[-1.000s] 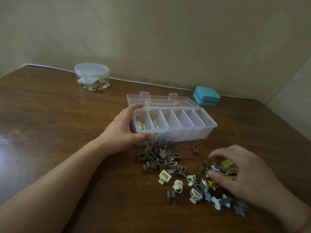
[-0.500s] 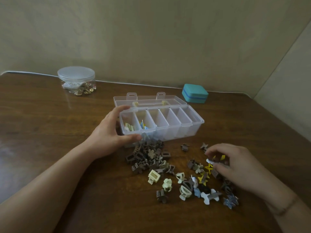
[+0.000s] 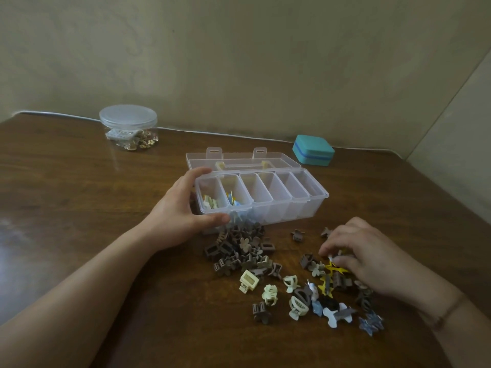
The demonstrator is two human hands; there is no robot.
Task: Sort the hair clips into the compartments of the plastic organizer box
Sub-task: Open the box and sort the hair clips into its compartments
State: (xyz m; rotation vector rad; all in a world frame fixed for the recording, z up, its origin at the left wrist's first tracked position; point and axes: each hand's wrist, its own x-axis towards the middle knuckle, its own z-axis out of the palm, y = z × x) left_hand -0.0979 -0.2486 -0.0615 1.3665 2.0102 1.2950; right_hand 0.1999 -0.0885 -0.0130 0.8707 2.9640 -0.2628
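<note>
Against a plain beige wall stands a dark wooden table (image 3: 66, 187), and on it the plastic organizer box (image 3: 289, 208) lies open with its lid folded back toward the wall. It has 6 compartments in 1 row. Only the 2 at the left end hold anything: pale clips in the 1st, blue and yellow ones in the 2nd, so the sorting seems to be at an early stage.

The left hand (image 3: 180, 211) grips the left end of the box, fingers curled over the far rim and thumb along the front wall, probably to keep the light box from sliding when clips are dropped in.

In front of the box lie the hair clips (image 3: 287, 272), loose on the table, brown ones heaped near the box and mixed colours nearer the person. The right hand (image 3: 364, 256) rests over the mixed group, its fingertips (image 3: 333, 254) pinched together on something small and pale, perhaps a clip, though I cannot see it clearly.

Near the wall stand a round jar (image 3: 128, 127) with small items inside and a closed teal case (image 3: 313, 150), both well apart from the work.
</note>
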